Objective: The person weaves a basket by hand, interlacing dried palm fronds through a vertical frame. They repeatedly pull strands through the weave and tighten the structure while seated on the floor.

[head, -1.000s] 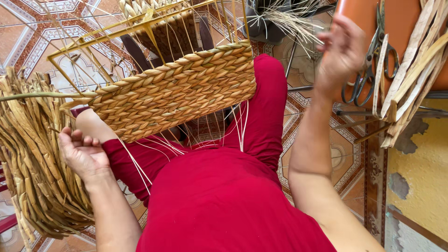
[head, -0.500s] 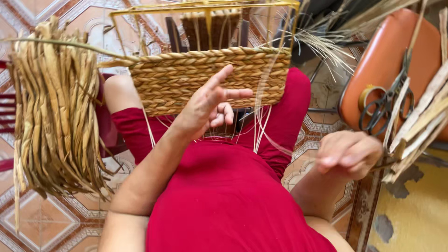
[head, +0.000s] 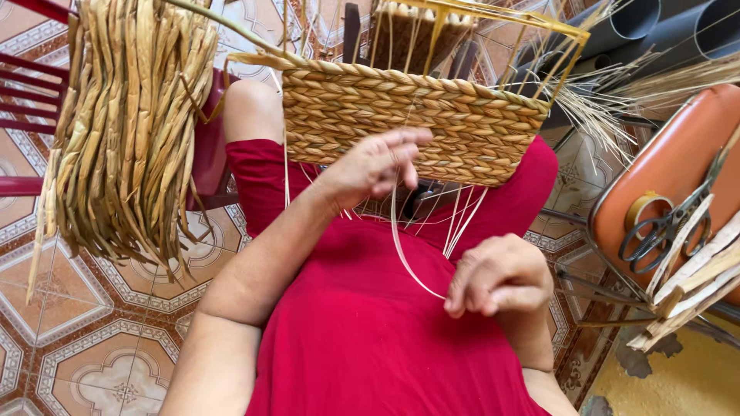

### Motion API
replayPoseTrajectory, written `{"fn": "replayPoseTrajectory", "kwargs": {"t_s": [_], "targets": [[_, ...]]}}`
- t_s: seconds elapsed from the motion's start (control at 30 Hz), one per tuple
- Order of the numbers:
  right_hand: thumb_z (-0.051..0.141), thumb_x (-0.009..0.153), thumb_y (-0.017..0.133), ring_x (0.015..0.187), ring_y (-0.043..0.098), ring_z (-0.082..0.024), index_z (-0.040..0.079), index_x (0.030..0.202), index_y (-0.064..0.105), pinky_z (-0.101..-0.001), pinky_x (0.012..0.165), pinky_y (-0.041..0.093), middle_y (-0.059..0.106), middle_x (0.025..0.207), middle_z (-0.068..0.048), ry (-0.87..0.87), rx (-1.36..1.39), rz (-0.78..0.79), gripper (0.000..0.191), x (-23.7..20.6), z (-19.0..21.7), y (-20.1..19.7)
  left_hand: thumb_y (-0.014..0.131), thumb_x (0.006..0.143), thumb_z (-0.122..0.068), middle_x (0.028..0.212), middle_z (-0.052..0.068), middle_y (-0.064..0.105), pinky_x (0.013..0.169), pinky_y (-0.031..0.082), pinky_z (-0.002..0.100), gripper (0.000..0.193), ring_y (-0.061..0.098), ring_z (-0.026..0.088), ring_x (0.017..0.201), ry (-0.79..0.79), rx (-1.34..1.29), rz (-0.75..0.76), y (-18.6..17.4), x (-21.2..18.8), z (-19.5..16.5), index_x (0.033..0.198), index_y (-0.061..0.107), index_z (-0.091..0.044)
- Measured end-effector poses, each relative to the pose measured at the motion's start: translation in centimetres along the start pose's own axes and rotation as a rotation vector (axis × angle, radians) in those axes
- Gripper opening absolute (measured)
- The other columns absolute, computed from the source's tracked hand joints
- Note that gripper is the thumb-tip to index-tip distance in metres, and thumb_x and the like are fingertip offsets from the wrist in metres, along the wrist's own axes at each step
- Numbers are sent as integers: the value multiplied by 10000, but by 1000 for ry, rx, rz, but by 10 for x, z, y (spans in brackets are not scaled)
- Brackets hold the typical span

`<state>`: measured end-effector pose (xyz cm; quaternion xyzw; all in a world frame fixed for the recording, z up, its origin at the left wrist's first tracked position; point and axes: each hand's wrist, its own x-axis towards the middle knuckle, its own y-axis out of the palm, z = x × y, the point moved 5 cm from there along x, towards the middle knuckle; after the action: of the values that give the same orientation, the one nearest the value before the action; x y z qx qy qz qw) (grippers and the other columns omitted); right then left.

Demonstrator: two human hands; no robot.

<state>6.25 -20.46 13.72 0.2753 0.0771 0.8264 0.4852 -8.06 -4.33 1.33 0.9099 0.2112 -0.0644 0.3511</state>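
A half-woven straw basket [head: 408, 115] on a yellow wire frame [head: 493, 23] rests on my knees, over my red dress. My left hand [head: 378, 163] hovers in front of the basket's woven wall, fingers bent, pinching a thin pale fibre strand [head: 405, 254]. That strand loops down to my right hand [head: 497, 276], which is closed on its other end above my lap. More thin strands [head: 462, 219] hang from the basket's lower edge.
A thick bundle of dried flat leaves [head: 131, 123] hangs over a red chair [head: 31, 92] at left. An orange stool [head: 678, 177] at right holds scissors [head: 667, 223], a tape roll and flat wooden strips [head: 694, 285]. Patterned tile floor lies below.
My left hand has come from beside the leaf bundle to the basket front. My right hand dropped from the stool to my lap, and a strand now stretches between both hands.
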Motion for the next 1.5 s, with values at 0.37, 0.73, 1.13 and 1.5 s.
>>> {"fn": "replayPoseTrajectory", "kwargs": {"t_s": [0.37, 0.73, 1.13, 1.5], "targets": [[36, 1065, 633, 721, 652, -165, -28, 1107, 636, -255, 657, 549, 702, 963, -154, 217, -224, -828, 76, 32, -34, -84, 483, 1107, -244, 607, -42, 542, 458, 422, 215, 309, 505, 17, 508, 256, 631, -263, 2, -54, -36, 1294, 682, -101], [44, 1020, 702, 691, 647, -85, -41, 1264, 684, -202, 628, 526, 741, 952, -100, 308, -284, -850, 260, 69, -62, -87, 501, 1101, -223, 560, -24, 521, 471, 446, 248, 282, 515, 43, 504, 201, 637, -229, 22, -55, -37, 1281, 688, -112], [75, 1039, 700, 686, 609, -64, -9, 1095, 681, -209, 593, 509, 671, 877, -25, 297, -235, -764, 103, 78, -74, -85, 481, 1143, -271, 734, -16, 655, 599, 509, 264, 320, 609, 52, 663, 350, 597, -101, 17, -31, -30, 1329, 640, -65], [144, 1109, 555, 837, 689, -90, 5, 1297, 621, -234, 720, 598, 715, 1123, -74, 229, -422, -654, 243, 92, -57, -93, 425, 1161, -360, 733, 58, 635, 360, 351, 202, 319, 499, 89, 456, 577, 98, -355, -36, -34, -72, 1103, 577, -86]]}}
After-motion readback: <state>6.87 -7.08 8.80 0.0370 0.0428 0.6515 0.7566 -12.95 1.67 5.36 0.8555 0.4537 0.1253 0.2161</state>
